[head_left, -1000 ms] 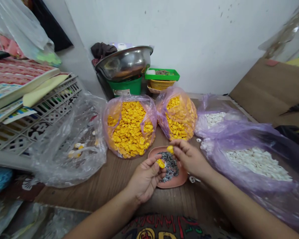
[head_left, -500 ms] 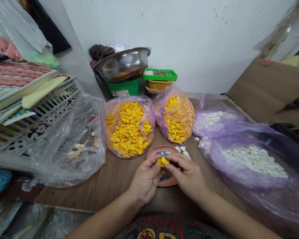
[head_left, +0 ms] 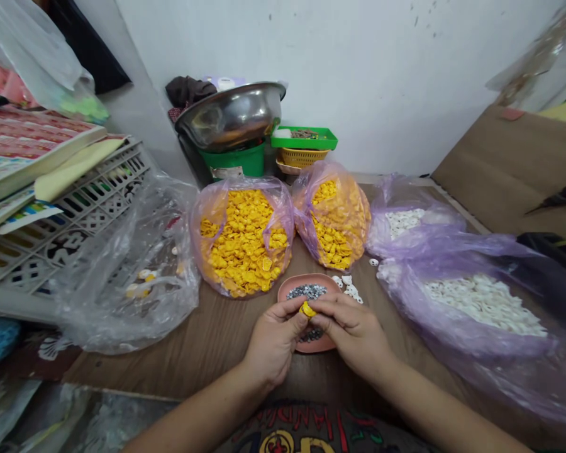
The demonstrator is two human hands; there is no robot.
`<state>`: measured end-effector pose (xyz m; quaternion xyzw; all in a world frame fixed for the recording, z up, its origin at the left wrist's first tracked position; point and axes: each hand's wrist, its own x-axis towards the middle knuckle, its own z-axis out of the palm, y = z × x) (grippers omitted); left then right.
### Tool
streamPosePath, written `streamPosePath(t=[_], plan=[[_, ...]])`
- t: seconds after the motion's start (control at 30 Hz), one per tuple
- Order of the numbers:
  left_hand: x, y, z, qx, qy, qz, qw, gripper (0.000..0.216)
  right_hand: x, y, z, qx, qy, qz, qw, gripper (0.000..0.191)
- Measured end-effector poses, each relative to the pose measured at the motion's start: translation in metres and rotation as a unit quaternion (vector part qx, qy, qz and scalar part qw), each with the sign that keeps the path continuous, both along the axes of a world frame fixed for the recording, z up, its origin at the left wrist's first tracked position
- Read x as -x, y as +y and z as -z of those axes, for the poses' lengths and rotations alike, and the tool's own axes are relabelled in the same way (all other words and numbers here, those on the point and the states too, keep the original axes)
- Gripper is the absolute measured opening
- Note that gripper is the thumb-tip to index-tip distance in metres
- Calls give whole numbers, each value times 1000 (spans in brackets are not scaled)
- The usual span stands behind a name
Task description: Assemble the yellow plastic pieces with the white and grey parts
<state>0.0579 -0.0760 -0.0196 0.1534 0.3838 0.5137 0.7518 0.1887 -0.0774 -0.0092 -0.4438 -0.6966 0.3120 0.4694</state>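
A small yellow plastic piece (head_left: 307, 309) is pinched between the fingertips of my left hand (head_left: 274, 340) and my right hand (head_left: 358, 330). Both hands are closed on it, and fingers cover part of its shape. Just beneath them lies a pink dish (head_left: 283, 286) with small silvery metal bits (head_left: 306, 291) at its far side and darker grey ones (head_left: 311, 335) nearer me. Several white plastic pieces (head_left: 351, 289) rest on the table beside the dish. Beyond the hands stand a purple-tinted bag of yellow pieces (head_left: 245, 245) and a second such bag (head_left: 337, 220).
Purple bags of white pieces (head_left: 485, 305) spread over the right side. A clear plastic bag (head_left: 122, 308) lies left, against a grey crate (head_left: 122, 170) stacked with printed sheets. At the wall stand a steel basin (head_left: 236, 116), a green tray (head_left: 327, 139) and a cardboard box (head_left: 509, 157).
The yellow piece has turned between my fingertips and looks more compact, with the fingers drawn closer around it. The hands stay over the dish; the view has shifted slightly.
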Motion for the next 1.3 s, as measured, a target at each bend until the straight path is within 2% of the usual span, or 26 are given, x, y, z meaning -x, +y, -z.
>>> streamPosePath(t=[0.17,0.33,0.7,0.9,1.03,1.2,1.3], plan=[[0,0,1,-20,5,1,1000,30,0,1,-2,22,11,10,1000,19],[0,0,3,-20,11,-4,1000,31,0,0,-1,7,0,8,1000,20],[1,-1,-1,-6,23,-7,1000,32,-4,0,-3,-60,-102,-28,993,22],[3,-2,0,-5,3,-4,1000,35,-3,2,-1,-132,-155,-56,977,23],[5,-2,7,-62,5,-8,998,33,0,-2,2,-177,-158,-38,971,23],[6,-1,17,-197,18,-39,979,24,4,-6,-1,-204,-145,-40,967,18],[8,-1,19,-252,35,-37,966,18,4,-7,-1,-216,-128,-40,967,19]])
